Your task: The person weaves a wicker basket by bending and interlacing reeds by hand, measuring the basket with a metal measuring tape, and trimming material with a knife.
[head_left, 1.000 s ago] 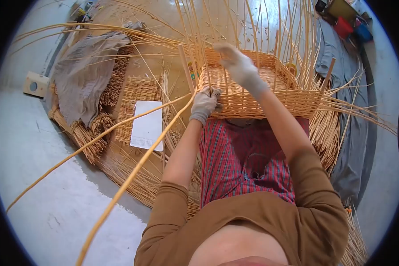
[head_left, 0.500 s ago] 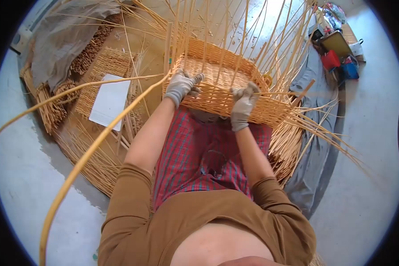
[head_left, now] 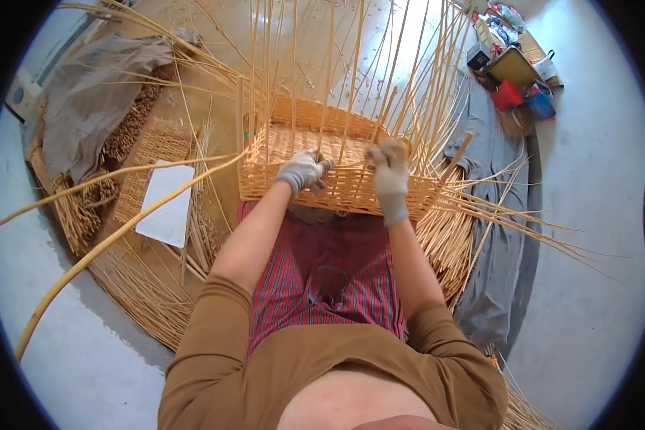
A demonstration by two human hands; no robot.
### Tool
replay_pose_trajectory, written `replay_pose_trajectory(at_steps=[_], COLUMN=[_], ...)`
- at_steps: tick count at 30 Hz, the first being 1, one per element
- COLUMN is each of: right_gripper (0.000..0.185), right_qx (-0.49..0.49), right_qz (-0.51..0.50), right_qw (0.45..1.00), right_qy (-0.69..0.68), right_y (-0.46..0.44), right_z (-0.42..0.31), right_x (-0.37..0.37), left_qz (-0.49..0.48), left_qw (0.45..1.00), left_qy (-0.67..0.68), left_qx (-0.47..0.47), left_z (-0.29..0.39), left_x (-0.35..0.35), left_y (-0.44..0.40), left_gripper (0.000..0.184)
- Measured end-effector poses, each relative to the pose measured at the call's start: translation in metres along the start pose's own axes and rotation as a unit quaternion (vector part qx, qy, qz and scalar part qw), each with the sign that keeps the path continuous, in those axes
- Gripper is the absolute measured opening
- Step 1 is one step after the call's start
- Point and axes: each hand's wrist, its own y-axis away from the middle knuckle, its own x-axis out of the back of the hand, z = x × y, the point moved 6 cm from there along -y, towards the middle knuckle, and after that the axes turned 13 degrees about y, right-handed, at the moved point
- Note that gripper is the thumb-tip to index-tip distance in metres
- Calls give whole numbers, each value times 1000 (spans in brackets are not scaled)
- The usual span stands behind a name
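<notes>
Pinched wicker basket (head_left: pixel 347 193) at near rim with left hand (head_left: pixel 299 172); apparently wove, right hand (head_left: pixel 391 178) beside it, grasp too blurred to tell. Called for steady left pressure.

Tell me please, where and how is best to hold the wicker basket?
I would pinch the near wall of the wicker basket between upright stakes, from the wearer's side, thumb inside, fingers outside: it looks thin and the top is open.
</notes>
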Motion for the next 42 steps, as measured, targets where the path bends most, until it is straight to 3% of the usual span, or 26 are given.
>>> replay_pose_trajectory(at_steps=[2,4,5,6,7,9,11,12,13,14,15,17,18,20,21,22,23,24,25,26,27,29,31,38,40,42], right_gripper=[48,63,63,54,45,32,23,23,25,28,28,29,29,29,29,28,28,28,28,29,30,28,30,25,17,18], right_qx=[219,264,268,123,-51,20,-178,-178,-162,-145,-157,-360,-355,-295,-305,-204,-91,-92,-36,24,-214,-163,170,88,-116,-123], right_qz=[-30,-24,-22,-31,-38,39,62,63,-32,-117,-108,8,11,160,173,177,164,164,73,-16,107,37,39,99,193,144], right_qw=[915,834,834,984,969,984,982,981,972,916,915,915,915,761,755,872,952,951,950,935,962,986,967,980,940,967], right_qy=[338,484,481,128,-239,-171,34,33,-165,-356,-356,-181,-189,-556,-554,-409,-244,-245,-302,-353,-131,1,187,-146,-255,-172], right_y=[-54,-99,-102,-103,-88,-21,38,46,57,76,89,87,72,39,36,21,13,21,32,42,56,11,-61,-28,38,51], right_z=[-83,-79,-82,-75,-54,-31,38,58,74,77,69,50,49,54,41,5,-23,-4,22,28,40,-7,-37,-22,49,40], right_x=[-57,-109,-104,-74,-48,27,71,81,78,76,73,53,59,77,71,73,76,82,84,83,88,83,42,115,143,176], left_qz=[46,93,101,106,101,91,88,88,110,125,117,287,286,359,281,273,152,26,28,14,2,24,65,70,83,143], left_qw=[998,991,990,989,995,995,990,990,992,984,986,930,928,831,859,869,942,960,959,984,996,997,996,996,995,983], left_qy=[45,92,97,104,-4,33,112,110,34,-44,-46,-21,-29,-55,-14,-16,-139,-255,-257,-173,-84,-71,-57,-34,-19,77], left_qx=[19,32,31,30,13,14,22,21,-55,-123,-110,-230,-236,-422,-427,-412,-264,-109,-112,-37,36,30,21,50,59,-87], left_z=[3,3,0,-1,2,-5,7,16,32,36,28,46,53,76,69,62,49,34,38,32,28,37,32,40,31,29], left_x=[-1,0,4,7,12,8,4,9,19,17,9,22,16,1,-13,-28,-58,-77,-79,-81,-85,-89,-87,-86,-92,-89], left_y=[7,8,7,4,5,2,9,5,-3,-7,-12,-9,0,49,35,22,-11,-30,-28,-22,-18,-9,-10,-7,-9,-12], left_gripper=[53,54,53,52,44,41,33,33,32,32,32,36,36,42,42,42,37,33,33,36,39,43,51,39,28,24])
